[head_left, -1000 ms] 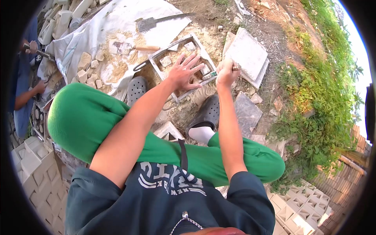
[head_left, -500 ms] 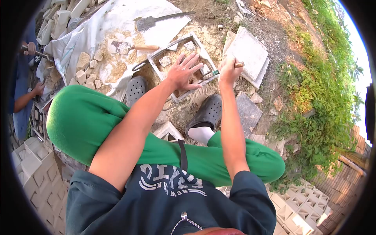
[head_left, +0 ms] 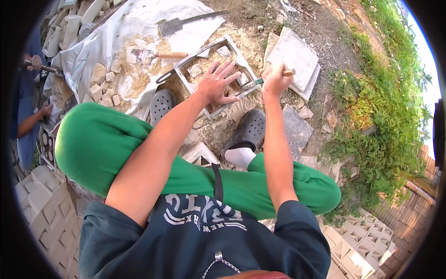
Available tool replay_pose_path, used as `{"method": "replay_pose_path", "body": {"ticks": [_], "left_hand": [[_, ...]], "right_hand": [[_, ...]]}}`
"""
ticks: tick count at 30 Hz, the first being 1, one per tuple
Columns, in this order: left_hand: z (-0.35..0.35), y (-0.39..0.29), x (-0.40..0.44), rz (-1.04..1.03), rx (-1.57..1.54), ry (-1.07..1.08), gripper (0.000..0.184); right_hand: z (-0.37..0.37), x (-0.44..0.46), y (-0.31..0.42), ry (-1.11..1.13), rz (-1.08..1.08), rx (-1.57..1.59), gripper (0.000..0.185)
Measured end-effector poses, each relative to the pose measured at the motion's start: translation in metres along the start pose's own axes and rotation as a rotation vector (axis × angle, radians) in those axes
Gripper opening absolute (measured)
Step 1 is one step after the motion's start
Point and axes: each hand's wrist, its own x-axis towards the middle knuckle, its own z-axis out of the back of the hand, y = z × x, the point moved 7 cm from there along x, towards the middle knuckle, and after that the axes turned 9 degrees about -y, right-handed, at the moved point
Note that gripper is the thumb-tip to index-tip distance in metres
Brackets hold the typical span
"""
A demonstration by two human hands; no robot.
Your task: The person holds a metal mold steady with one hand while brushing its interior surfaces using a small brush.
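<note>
My left hand (head_left: 217,86) is spread open, palm down, over the near side of a grey rectangular metal mould frame (head_left: 183,83). Sandy material and small pale blocks (head_left: 194,70) lie inside the frame. My right hand (head_left: 277,81) is closed around the wooden handle (head_left: 289,72) of a small tool. The tool's narrow, greenish metal part (head_left: 255,83) points left toward the frame's right side; its exact kind is unclear. Part of the frame's near edge is hidden under my left hand.
A trowel (head_left: 141,56) and a flat metal tool (head_left: 171,26) lie on a white sheet (head_left: 200,35). Stacked slabs (head_left: 297,58) lie to the right. Grey clogs (head_left: 162,104) flank the frame. At far left, a co-worker's hand (head_left: 35,63) grips a tool.
My right hand and its tool have shifted slightly right and up, away from the frame. My left hand stays spread in nearly the same place.
</note>
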Motion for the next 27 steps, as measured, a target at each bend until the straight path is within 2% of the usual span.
{"method": "replay_pose_path", "body": {"ticks": [1, 4, 8, 12, 14, 16, 20, 21, 23, 25, 27], "left_hand": [[0.000, 0.001, 0.001, -0.002, 0.002, -0.011, 0.093], [-0.003, 0.000, -0.004, 0.006, -0.002, -0.019, 0.094], [-0.004, 0.002, 0.000, 0.014, 0.031, -0.018, 0.099], [-0.003, -0.002, -0.002, 0.013, 0.034, 0.019, 0.100], [-0.004, 0.003, -0.001, 0.022, 0.036, 0.013, 0.100], [-0.003, 0.003, -0.003, 0.019, 0.032, -0.015, 0.101], [-0.003, 0.002, -0.002, 0.006, 0.050, -0.027, 0.102], [-0.003, 0.002, -0.002, 0.003, 0.051, -0.029, 0.102], [0.000, 0.001, -0.001, 0.012, 0.054, -0.015, 0.102], [0.001, 0.003, 0.002, 0.015, 0.056, -0.027, 0.102], [0.001, 0.003, 0.002, 0.007, 0.056, -0.020, 0.102]], "right_hand": [[0.001, 0.000, 0.012, -0.022, 0.004, 0.139, 0.041], [0.009, -0.001, 0.044, -0.116, 0.058, 0.170, 0.042], [0.022, -0.013, 0.000, -0.042, 0.076, 0.205, 0.043], [0.021, -0.010, -0.012, -0.032, -0.083, 0.268, 0.040], [0.025, -0.003, 0.004, -0.001, 0.070, 0.276, 0.038], [0.022, -0.002, 0.038, -0.013, 0.123, 0.275, 0.037], [0.021, -0.002, 0.029, -0.004, 0.032, 0.325, 0.037], [0.023, -0.006, 0.005, -0.020, 0.069, 0.245, 0.037], [0.026, -0.013, -0.030, -0.025, -0.053, 0.282, 0.038], [0.027, -0.006, -0.024, -0.035, -0.075, 0.356, 0.038], [0.028, 0.000, -0.013, -0.005, -0.067, 0.284, 0.038]]}}
